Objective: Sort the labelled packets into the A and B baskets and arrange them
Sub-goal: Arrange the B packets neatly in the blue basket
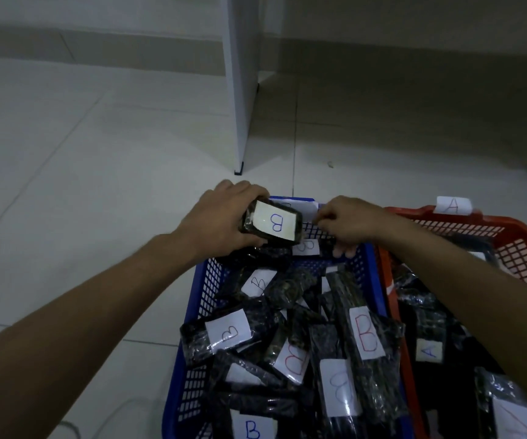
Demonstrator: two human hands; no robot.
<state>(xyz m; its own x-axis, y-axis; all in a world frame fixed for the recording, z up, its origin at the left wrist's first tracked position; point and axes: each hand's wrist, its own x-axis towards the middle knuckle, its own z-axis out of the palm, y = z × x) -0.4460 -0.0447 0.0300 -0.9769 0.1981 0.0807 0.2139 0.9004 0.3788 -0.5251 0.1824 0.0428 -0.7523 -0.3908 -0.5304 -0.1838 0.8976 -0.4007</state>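
Observation:
A blue basket in front of me is filled with several dark packets bearing white B labels. My left hand grips one such packet with a B label above the basket's far left corner. My right hand reaches into the basket's far end, its fingers curled down among the packets there; what they hold is hidden. To the right stands a red basket with an A tag on its far rim and several packets labelled A inside.
Both baskets sit on a pale tiled floor. A white furniture panel stands on the floor just beyond the blue basket. A wall with a skirting runs along the back.

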